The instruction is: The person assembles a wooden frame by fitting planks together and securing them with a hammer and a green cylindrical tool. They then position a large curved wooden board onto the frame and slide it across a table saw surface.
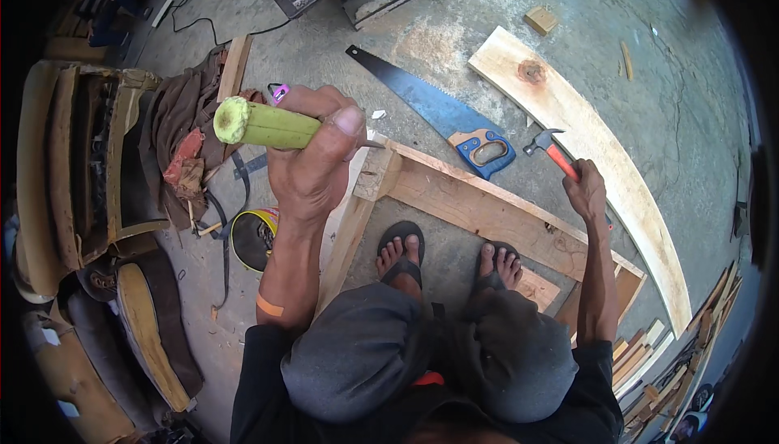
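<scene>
My left hand (312,156) is raised in front of me, closed around a tool with a green handle (280,126). The handle's butt is pale and battered, and a short dark metal tip (372,145) shows past my fist; whether it is a screwdriver or a chisel I cannot tell. Below and beyond that hand lies the corner of a wooden frame (462,193), which surrounds my feet. Off to the right, my right hand (586,188) grips a claw hammer (558,154) by its orange handle, head pointing away, above the gap between frame and plank.
A hand saw (430,107) lies beyond the frame, beside a long curved-looking plank (600,152) and a small wood block (540,20). At left are a yellow-rimmed bucket (253,241), brown cloth (182,111) and seat parts (81,144). Wood strips (637,355) lie at lower right. A person (109,14) sits far left.
</scene>
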{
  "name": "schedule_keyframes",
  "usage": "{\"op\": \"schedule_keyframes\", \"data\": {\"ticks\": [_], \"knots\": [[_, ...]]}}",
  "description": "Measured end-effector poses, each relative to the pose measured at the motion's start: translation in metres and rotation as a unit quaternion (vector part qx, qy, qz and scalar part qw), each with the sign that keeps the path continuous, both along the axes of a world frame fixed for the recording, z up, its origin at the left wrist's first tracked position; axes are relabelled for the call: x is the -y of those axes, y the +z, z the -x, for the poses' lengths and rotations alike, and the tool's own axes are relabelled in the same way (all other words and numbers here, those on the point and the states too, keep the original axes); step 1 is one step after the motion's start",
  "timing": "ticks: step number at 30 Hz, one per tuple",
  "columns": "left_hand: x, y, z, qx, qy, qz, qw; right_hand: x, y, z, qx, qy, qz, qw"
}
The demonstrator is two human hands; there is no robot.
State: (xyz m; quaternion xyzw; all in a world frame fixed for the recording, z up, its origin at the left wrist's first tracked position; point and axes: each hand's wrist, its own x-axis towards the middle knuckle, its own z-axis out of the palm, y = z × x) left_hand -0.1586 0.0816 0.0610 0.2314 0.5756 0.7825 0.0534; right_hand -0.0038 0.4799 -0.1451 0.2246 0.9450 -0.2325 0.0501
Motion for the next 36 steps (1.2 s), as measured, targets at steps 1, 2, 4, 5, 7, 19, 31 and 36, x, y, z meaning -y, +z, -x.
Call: {"op": "schedule_keyframes", "data": {"ticks": [1,2,4,5,7,19,31,36], "knots": [[0.002,-0.002,0.001,0.005,-0.004,-0.015,1.000,0.002,0.015,0.003,-0.014,-0.010,0.026,1.000],[0.003,-0.004,0.003,0.010,-0.009,-0.030,0.999,0.004,0.029,0.007,-0.028,-0.021,0.052,0.998],[0.006,-0.005,0.006,0.000,-0.031,-0.039,0.999,0.018,0.061,0.017,-0.059,-0.034,0.102,0.992],[0.007,-0.005,0.008,-0.004,-0.042,-0.043,0.998,0.026,0.073,0.021,-0.079,-0.033,0.128,0.988],[0.003,-0.002,0.008,0.007,-0.036,-0.122,0.992,0.042,0.093,0.027,-0.118,-0.033,0.181,0.976],[-0.002,0.009,0.028,-0.022,-0.060,-0.070,0.995,0.121,0.091,-0.005,-0.095,-0.039,0.314,0.944],[-0.022,0.017,0.032,-0.002,0.039,0.034,0.999,0.112,0.119,-0.016,-0.087,-0.046,0.265,0.959],[-0.023,0.017,0.033,-0.026,0.044,0.057,0.997,0.123,0.155,-0.006,-0.051,-0.089,0.336,0.936]]}}
